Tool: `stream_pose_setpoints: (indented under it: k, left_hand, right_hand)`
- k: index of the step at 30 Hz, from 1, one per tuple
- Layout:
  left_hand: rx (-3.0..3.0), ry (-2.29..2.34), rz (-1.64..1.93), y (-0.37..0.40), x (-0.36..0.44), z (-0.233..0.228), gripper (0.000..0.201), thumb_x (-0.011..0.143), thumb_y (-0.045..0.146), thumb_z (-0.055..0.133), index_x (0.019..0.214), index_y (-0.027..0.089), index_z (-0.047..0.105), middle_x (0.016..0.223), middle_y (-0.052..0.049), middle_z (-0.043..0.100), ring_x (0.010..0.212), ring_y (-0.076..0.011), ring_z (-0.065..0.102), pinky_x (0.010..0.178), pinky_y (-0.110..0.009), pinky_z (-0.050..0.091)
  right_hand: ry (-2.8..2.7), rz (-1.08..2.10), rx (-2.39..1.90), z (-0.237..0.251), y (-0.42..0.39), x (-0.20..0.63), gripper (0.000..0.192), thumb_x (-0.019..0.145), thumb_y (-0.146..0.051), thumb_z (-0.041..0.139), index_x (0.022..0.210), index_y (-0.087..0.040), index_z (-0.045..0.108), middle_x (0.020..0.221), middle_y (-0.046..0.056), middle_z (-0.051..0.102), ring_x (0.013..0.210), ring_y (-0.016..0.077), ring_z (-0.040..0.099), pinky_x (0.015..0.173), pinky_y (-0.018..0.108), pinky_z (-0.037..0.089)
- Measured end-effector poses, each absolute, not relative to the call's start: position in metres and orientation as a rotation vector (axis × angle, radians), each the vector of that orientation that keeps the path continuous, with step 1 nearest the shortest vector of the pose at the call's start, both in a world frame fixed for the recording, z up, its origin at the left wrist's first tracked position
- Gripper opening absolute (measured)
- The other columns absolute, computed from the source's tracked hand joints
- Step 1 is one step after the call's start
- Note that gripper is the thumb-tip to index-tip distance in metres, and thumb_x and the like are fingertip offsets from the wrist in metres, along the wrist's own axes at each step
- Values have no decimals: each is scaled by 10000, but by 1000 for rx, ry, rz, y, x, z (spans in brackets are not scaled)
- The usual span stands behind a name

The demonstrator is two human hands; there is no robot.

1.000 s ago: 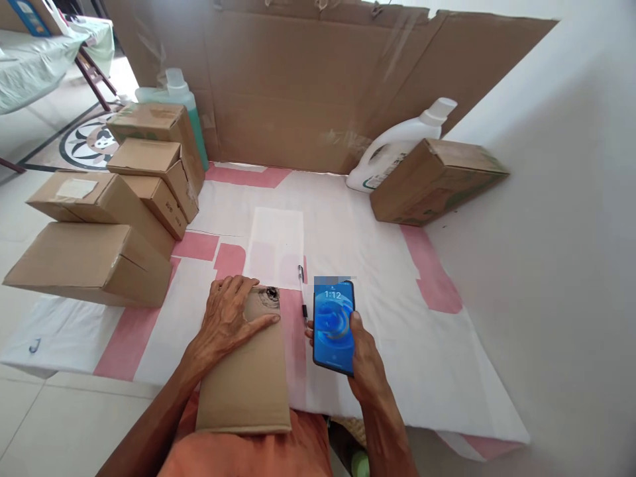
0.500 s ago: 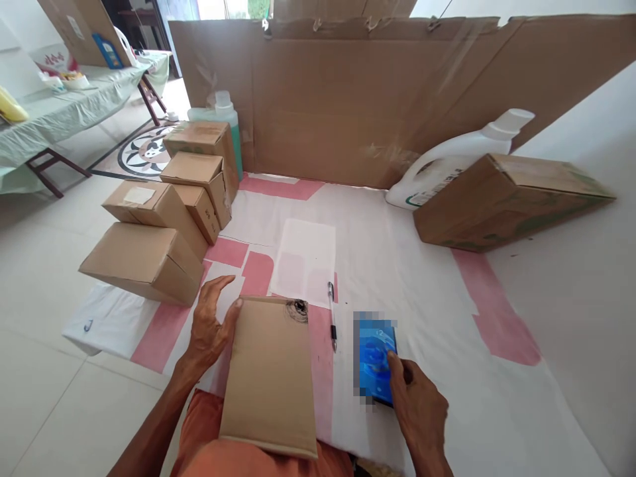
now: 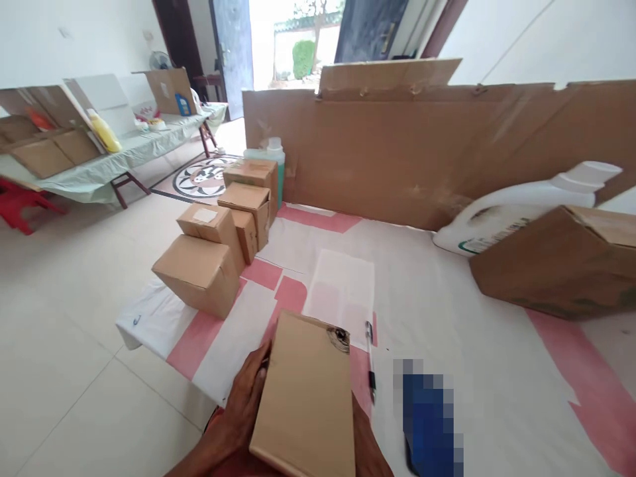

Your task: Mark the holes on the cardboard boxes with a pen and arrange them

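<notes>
A brown cardboard box (image 3: 308, 397) is in front of me at the table's near edge, with a black scribble at its far right corner. My left hand (image 3: 248, 391) holds its left side, the fingers partly hidden at the edge. Along the right side lies my right hand (image 3: 366, 437), its fingers mostly hidden by the box. Just to the right, a pen (image 3: 370, 361) lies on the cloth. Further right is a phone (image 3: 430, 424) with a blurred-out blue screen, and no hand touches it. A white paper sheet (image 3: 342, 281) lies beyond the box.
Several cardboard boxes (image 3: 196, 268) line the table's left side, with a green-liquid bottle (image 3: 279, 169) behind. A tall cardboard panel (image 3: 397, 156) closes the back. On the right stand a white jug (image 3: 517, 209) and a large carton (image 3: 556, 265).
My right hand has left the phone and moved to the right side of the box. My left hand has closed on the left side. The view has swung left and up.
</notes>
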State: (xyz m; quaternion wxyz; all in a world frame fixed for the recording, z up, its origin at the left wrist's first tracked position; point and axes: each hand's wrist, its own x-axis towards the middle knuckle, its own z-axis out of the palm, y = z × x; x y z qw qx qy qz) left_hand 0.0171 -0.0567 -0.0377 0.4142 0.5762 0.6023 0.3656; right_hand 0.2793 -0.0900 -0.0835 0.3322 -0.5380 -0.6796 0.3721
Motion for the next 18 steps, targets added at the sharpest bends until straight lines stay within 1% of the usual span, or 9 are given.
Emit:
stream_pose_setpoints:
  k: [3,7,9,10,12,14,15,16,18]
  left_hand:
    - [1437,1503,935,-34,7,-2,597,1071,575,335,1517,270,588,1442,-108,683,1393,-301,603,1188,-526,490]
    - [1532,1457,955,-22,-33,37,661,1023,690,368,1439,277,673,1414,-122,704,1412,-315,585,1241,-522,418]
    - [1601,1441,981,-22,-47,39,710,982,762,379,1399,289,706,1370,-130,727,1337,-329,634,1239,-511,414]
    - [1598,1439,992,-22,-49,36,733,972,783,368,1394,290,708,1326,-133,746,1255,-330,677,1213,-505,444]
    - [1496,1432,969,-22,-46,24,772,982,790,315,1442,275,660,1189,-130,784,991,-304,745,1077,-493,551]
    - [1351,1454,901,-22,-34,12,799,997,782,272,1512,248,568,989,-98,786,748,-260,715,859,-453,620]
    - [1309,1479,866,-24,-28,8,792,1004,772,276,1537,241,522,923,-76,767,709,-248,697,794,-424,615]
    - [1290,1504,845,-26,-23,5,776,1008,761,292,1545,237,493,883,-59,745,714,-245,692,766,-402,605]
    - [1286,1558,838,-36,-18,4,729,1014,735,333,1523,237,490,880,-52,726,791,-254,700,783,-385,592]
  right_hand:
    - [-1740,975,-1388,-74,-65,279,847,853,-563,692,1636,-412,407,1627,111,500,1518,440,428,1187,645,427]
    - [-1633,1114,-1395,-50,-26,278,614,937,-620,583,1517,-419,586,1496,107,640,1442,397,542,1203,629,414]
    - [-1619,1177,-1300,-40,-19,272,603,945,-645,579,1488,-385,624,1508,105,634,1476,380,507,1240,609,370]
    - [-1594,1205,-1248,-36,-19,267,631,932,-654,608,1493,-366,620,1542,101,605,1513,373,460,1260,593,342]
    - [-1452,1272,-1207,-32,-22,256,672,903,-646,681,1497,-339,613,1589,88,560,1558,359,390,1281,557,317]
    - [-1270,1337,-1242,-29,-23,245,604,930,-617,681,1462,-335,634,1565,72,586,1528,342,443,1254,533,378]
    - [-1202,1360,-1264,-27,-22,240,561,952,-602,665,1443,-334,643,1539,67,610,1489,336,496,1220,526,429]
    - [-1162,1375,-1277,-25,-20,236,542,966,-590,655,1442,-331,637,1522,67,624,1445,333,546,1181,523,476]
    - [-1145,1393,-1281,-20,-15,226,543,965,-566,673,1446,-321,621,1501,76,635,1357,335,620,1115,519,537]
